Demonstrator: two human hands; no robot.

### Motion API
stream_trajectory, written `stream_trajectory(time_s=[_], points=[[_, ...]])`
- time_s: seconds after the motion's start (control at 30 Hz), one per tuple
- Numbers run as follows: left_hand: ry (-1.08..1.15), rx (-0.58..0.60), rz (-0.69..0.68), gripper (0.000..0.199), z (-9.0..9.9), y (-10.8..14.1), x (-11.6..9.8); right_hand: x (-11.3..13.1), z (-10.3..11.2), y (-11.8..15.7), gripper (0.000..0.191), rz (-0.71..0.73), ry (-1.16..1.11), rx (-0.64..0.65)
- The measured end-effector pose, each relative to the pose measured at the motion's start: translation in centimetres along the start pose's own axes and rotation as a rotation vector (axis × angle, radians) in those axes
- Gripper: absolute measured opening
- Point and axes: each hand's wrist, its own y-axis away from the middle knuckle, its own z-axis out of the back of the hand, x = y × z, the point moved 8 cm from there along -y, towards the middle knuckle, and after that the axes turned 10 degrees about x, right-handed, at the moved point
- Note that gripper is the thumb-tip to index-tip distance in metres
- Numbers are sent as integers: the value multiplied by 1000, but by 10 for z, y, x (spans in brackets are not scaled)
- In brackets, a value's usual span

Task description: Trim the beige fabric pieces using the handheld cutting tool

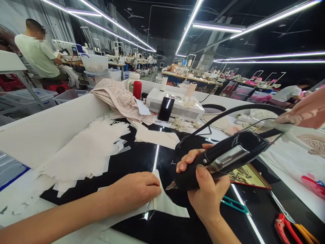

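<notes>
Right hand grips one black cutter | left hand flat on one fabric piece

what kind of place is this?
Likely a garment factory floor: a stack of cut pale fabric pieces on the black worktable, rows of sewing stations under strip lights, the right hand gripping a black handheld cutting tool.
</notes>
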Motion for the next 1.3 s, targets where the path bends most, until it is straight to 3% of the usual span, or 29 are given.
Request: stream_trajectory(time_s=[0.43, 0.97, 1.13, 1.3], points=[[-71, 15, -11, 15, -4, 2, -4, -5, -7, 4, 32, 6, 3, 39], [-61, 17, -13, 16, -9, 5, 1, 1, -1, 11, 30, -35, 25, 13], [-85, -6, -36, 22, 1, 5, -6, 19, 9, 8, 35, -1, 29, -42], [-7, -52, -43, 29, 7, 0, -27, 35, 24, 17, 37, 2, 76, -58]])
